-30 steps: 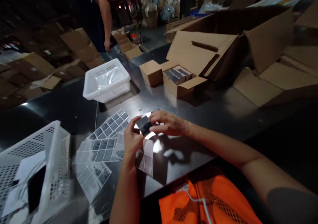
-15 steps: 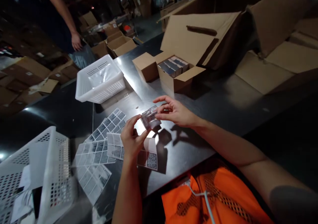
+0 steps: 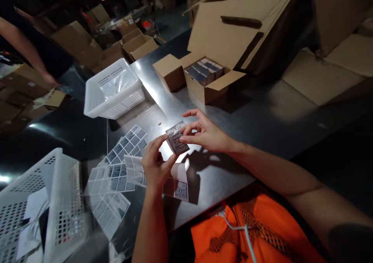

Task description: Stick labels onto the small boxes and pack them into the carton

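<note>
Both hands hold one small dark box (image 3: pixel 177 140) above the metal table (image 3: pixel 262 119). My left hand (image 3: pixel 155 165) grips its lower left corner with thumb and fingers. My right hand (image 3: pixel 205 132) pinches its right side, the other fingers spread. A printed label shows on the box's upper face. Several sheets of labels (image 3: pixel 116 173) lie on the table just left of and under my left hand. An open cardboard carton (image 3: pixel 212 90) with several similar small boxes inside stands further back.
A white plastic basket (image 3: pixel 112 93) stands at the back left, another white basket (image 3: pixel 62 204) with papers and a phone at the near left. Large open cartons (image 3: pixel 305 72) fill the right. A co-worker's arm (image 3: pixel 26 49) reaches in at the far left.
The small box has turned in my hands, so its labelled face now shows. The co-worker has moved to the left. My view has shifted slightly downward.
</note>
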Demonstrator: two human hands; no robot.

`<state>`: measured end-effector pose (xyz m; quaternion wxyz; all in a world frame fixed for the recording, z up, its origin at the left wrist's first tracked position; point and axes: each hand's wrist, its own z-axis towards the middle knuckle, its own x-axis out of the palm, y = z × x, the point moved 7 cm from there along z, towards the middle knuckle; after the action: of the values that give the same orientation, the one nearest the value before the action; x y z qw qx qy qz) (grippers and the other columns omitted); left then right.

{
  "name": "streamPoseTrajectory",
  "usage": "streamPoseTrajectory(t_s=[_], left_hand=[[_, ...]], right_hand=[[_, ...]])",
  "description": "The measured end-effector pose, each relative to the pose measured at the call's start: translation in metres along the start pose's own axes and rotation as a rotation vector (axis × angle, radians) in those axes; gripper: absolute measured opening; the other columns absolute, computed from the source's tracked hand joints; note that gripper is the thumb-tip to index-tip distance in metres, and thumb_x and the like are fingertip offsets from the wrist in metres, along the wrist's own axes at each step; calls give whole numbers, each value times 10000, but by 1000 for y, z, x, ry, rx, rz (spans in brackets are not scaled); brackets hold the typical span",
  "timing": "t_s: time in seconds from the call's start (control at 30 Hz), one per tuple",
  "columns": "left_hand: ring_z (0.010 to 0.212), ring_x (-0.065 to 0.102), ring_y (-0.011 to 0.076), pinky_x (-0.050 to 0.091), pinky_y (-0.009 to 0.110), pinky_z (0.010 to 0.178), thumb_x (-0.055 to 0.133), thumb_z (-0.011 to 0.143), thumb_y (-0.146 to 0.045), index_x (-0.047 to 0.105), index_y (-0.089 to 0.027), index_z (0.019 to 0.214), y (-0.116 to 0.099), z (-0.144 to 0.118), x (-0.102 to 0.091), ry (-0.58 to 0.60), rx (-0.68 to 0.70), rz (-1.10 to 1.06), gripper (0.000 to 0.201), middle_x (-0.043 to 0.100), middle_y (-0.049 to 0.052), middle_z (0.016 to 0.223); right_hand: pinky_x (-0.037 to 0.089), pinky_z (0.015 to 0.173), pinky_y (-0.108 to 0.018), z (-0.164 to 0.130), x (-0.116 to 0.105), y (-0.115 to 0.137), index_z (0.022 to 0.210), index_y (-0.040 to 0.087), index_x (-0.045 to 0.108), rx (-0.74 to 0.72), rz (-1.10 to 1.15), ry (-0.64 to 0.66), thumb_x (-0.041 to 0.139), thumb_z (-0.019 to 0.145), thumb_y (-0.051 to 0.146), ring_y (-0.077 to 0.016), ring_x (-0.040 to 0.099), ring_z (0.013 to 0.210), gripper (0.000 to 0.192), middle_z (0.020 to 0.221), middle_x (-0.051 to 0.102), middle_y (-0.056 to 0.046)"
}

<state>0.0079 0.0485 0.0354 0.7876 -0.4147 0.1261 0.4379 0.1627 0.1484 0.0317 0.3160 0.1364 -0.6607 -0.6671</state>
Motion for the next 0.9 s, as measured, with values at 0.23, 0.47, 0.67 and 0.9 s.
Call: streamPoseTrajectory(t_s=[0.23,0.47,0.67,0.9], left_hand=[[854,684,191,528,287,645,811,735,-260,665,-240,1203,0,0,0,-3,-8,-6,491,717,64,1149],[780,666,165,483,257,565,815,737,-281,666,-245,1203,-2,0,-1,-4,-6,7,491,717,68,1143],[672,620,124,411,227,491,833,731,-337,671,-242,1194,-4,1,-2,-3,-1,-5,499,724,64,1125],[576,523,70,353,201,446,840,730,-348,666,-240,1201,-7,2,-2,6,4,-18,514,716,54,1111]], right_hand=[[557,797,-319,0,0,-1,1145,240,397,6,21,8,822,678,212,-215,668,1079,632,665,638,71],[557,812,-333,0,0,0,1136,247,399,8,21,21,829,678,225,-222,671,1093,629,673,645,67],[545,814,-326,0,1,1,1135,246,398,8,8,18,821,685,219,-218,681,1052,618,666,657,65],[531,819,-333,0,1,2,1111,245,390,18,27,53,813,698,216,-219,685,1042,592,651,671,67]])
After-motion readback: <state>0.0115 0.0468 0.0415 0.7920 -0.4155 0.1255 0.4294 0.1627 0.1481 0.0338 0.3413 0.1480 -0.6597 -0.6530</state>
